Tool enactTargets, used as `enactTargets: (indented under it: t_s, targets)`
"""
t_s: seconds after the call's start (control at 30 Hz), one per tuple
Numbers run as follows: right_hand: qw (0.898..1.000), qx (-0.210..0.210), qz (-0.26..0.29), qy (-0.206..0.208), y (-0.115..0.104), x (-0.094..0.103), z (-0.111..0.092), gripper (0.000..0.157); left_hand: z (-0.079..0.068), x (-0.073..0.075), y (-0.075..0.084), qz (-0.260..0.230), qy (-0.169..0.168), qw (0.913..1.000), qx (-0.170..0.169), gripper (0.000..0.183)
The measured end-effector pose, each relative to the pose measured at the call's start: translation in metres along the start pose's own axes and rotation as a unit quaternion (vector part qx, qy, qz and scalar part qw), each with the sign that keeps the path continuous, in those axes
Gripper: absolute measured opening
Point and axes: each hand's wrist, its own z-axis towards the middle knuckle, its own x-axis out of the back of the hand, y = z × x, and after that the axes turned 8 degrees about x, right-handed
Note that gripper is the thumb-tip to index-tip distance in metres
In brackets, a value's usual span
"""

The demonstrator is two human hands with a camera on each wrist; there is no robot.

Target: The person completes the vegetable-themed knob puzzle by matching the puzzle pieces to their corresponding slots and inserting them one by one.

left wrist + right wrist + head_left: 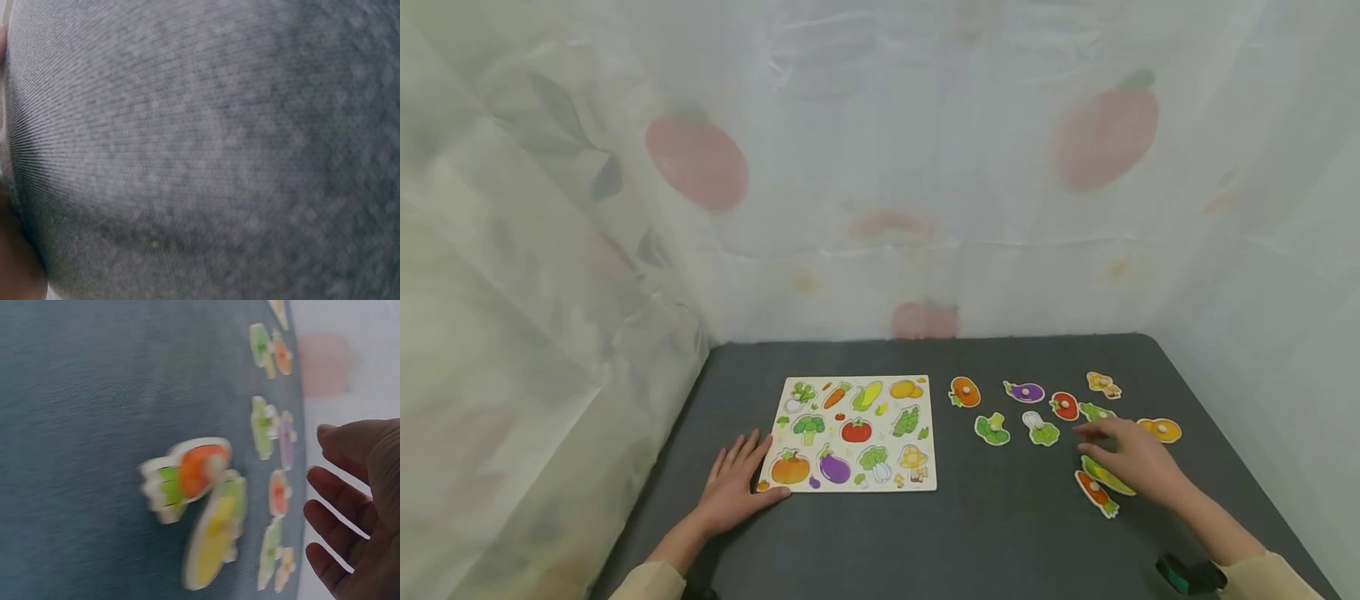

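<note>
Though dark, table [970,533] amid pale curtains [820,192].

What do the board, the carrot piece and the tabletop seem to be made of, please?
Board: perhaps printed wood or card, lying flat and crisp-edged. Carrot piece: likely printed wood, by its thick pale edge. Tabletop: possibly matte fabric, given its fine ribbed lines.

In front of me, a dark grey bench [985,533] spans the lower frame, its far right corner rounded. Behind it hangs a pale sheet [880,150] with faded red fruit prints [700,162]. Creased, yellowish sheeting [490,333] with grey leaf prints [606,179] fills the left edge; whitish sheeting [1285,292] fills the right. The light looks soft.
</note>
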Motion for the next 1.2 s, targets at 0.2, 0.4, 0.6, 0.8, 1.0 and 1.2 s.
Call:
enactTargets:
  t_s: [0.2, 0.4, 0.6, 0.8, 1.0, 1.2]
  targets:
    - [0.998, -0.013, -0.058, -0.003, 0.011, -0.021, -0.024, 0.025, 0.002, -0.002, -0.003, 0.003, 0.0, 1.0, -0.001, 0.107]
    - [0.994, -0.011, -0.105, 0.009, 0.014, -0.027, -0.037, 0.023, 0.001, -0.003, -0.004, 0.001, 0.0, 1.0, -0.002, 0.108]
    - [0.994, -0.043, -0.1, 0.01, 0.014, -0.028, -0.043, 0.016, 0.0, -0.001, -0.001, -0.001, 0.0, 1.0, 0.0, 0.107]
    - [0.992, -0.041, -0.114, 0.02, 0.013, -0.031, -0.047, 0.016, 0.001, 0.0, 0.001, 0.002, -0.005, 1.0, 0.002, 0.107]
    - [0.991, -0.042, -0.123, 0.031, 0.011, -0.033, -0.048, 0.017, 0.001, -0.001, 0.001, 0.0, -0.003, 1.0, 0.001, 0.107]
    - [0.991, -0.042, -0.124, 0.036, 0.01, -0.035, -0.046, 0.017, 0.001, -0.001, 0.001, 0.001, 0.001, 1.0, -0.002, 0.107]
